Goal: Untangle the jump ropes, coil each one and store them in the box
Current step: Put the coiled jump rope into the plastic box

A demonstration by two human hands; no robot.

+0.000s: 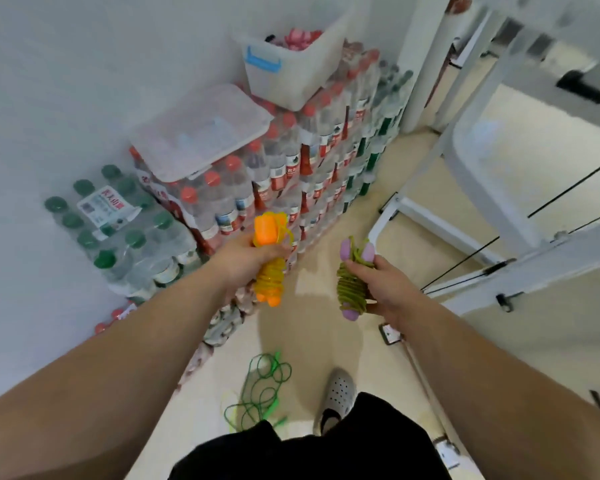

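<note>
Hands around 2 coiled ropes

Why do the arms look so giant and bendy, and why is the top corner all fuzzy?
Head view: the wide-angle lens stretches the forearms near the bottom edge and tilts the white frame; the top right corner looks smeared; the left hand gripping the orange rope and the right hand gripping the olive rope are fairly sharp; the light is soft, with a faint shadow on the floor.
</note>
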